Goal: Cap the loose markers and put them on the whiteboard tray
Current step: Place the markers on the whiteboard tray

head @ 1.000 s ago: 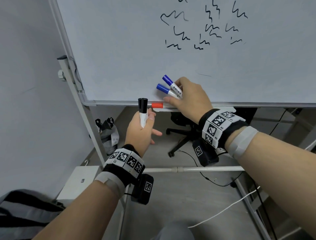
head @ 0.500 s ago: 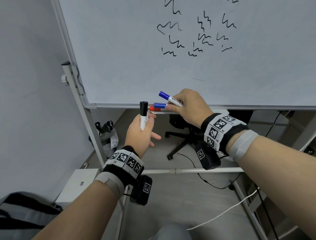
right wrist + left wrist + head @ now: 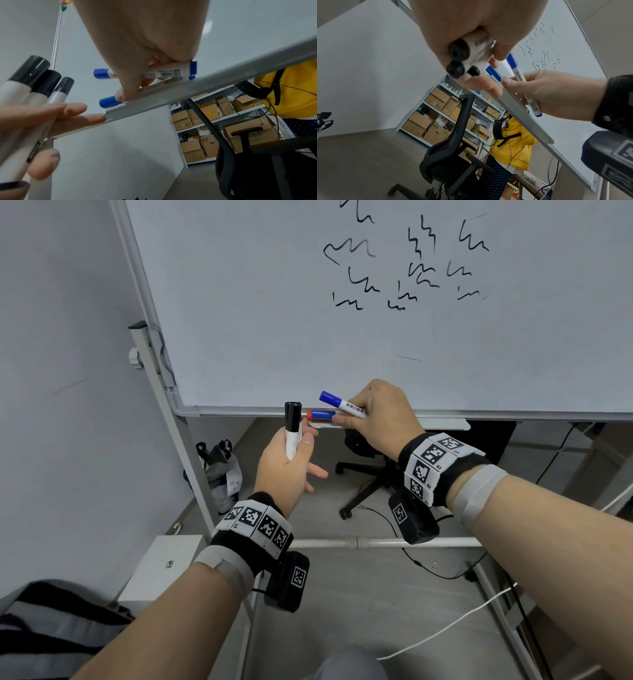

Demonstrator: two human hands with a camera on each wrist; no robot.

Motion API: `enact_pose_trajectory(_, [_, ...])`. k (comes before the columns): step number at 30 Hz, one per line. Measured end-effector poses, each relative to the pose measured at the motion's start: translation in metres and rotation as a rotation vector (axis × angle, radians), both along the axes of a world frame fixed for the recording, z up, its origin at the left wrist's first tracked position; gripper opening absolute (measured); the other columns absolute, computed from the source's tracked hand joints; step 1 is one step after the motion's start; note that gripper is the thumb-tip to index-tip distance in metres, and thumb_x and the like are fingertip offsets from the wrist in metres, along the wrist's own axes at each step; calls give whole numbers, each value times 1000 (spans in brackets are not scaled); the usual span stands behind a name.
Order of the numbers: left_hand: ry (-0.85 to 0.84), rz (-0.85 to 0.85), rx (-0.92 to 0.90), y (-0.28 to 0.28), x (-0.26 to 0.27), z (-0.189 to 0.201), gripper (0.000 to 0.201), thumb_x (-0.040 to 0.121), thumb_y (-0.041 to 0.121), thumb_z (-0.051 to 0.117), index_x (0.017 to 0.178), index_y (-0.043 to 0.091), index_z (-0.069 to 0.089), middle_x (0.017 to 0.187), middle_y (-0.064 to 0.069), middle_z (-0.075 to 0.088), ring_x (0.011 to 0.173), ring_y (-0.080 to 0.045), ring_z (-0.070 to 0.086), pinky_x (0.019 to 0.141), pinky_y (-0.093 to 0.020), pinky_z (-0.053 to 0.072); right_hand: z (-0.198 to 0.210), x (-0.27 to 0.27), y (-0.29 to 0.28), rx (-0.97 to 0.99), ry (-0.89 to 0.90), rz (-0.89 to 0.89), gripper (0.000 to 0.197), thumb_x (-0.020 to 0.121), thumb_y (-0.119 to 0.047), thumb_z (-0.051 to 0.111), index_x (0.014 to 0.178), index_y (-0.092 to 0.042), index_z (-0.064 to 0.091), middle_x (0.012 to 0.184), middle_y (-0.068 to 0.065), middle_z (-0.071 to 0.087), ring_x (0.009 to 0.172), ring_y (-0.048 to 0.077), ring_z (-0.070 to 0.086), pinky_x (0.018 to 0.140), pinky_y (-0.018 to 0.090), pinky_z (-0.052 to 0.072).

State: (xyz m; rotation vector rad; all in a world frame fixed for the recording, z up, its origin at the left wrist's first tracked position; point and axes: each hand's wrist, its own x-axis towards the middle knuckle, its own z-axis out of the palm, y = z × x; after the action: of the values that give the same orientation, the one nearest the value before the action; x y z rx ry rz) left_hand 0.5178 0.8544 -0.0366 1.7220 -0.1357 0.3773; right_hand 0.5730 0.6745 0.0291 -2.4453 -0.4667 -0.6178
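My left hand [image 3: 291, 463] grips three capped black markers [image 3: 293, 419] upright, just below the left end of the whiteboard tray [image 3: 442, 424]. The left wrist view shows their butt ends [image 3: 458, 54]. My right hand [image 3: 376, 419] holds two capped blue markers. The upper blue marker [image 3: 330, 398] is gripped above the tray. The lower blue marker [image 3: 323, 414] lies in the tray under my fingertip [image 3: 121, 96], beside a red marker [image 3: 309, 416]. From the right wrist, both blue markers [image 3: 164, 71] sit against the tray's edge [image 3: 188, 86].
The whiteboard [image 3: 274, 302] carries black scribbles. Its stand leg [image 3: 164, 405] runs down at left, with a crossbar [image 3: 376, 542] below. Beneath the board are an office chair [image 3: 363, 484], cables [image 3: 445, 625], a bag [image 3: 219, 470] and a white box [image 3: 164, 563]. Shelves of cardboard boxes [image 3: 436, 115] and a person in yellow [image 3: 513, 142] are behind.
My right hand has come down from the board face to the tray, and the lower blue marker now lies beside the red one. My left hand rose slightly with the black markers.
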Motion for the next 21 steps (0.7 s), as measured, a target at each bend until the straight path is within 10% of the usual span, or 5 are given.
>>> enact_pose_trajectory(12, [-32, -26, -19, 6, -1, -1, 19, 106, 34, 52, 117, 26, 65, 129, 21, 65, 70, -27, 79, 50, -36, 54, 8, -10, 0, 82, -92, -16, 32, 93, -48, 70, 85, -18, 81, 78, 15, 65, 75, 29, 58, 67, 41, 47])
enact_pose_trajectory(17, [-14, -9, -23, 5, -1, -3, 21, 106, 37, 52, 119, 26, 65, 125, 27, 64, 71, -25, 79, 50, -36, 55, 17, -17, -8, 143, -58, -35, 51, 96, -60, 58, 63, -21, 54, 53, -2, 41, 51, 15, 38, 53, 33, 31])
enact_pose_trajectory(21, [0, -5, -42, 5, -2, -5, 23, 105, 38, 53, 121, 25, 64, 124, 29, 64, 71, -26, 79, 50, -35, 53, 14, -18, -10, 106, 28, -18, 40, 100, -64, 41, 104, -29, 61, 90, -7, 62, 79, 15, 57, 70, 35, 44])
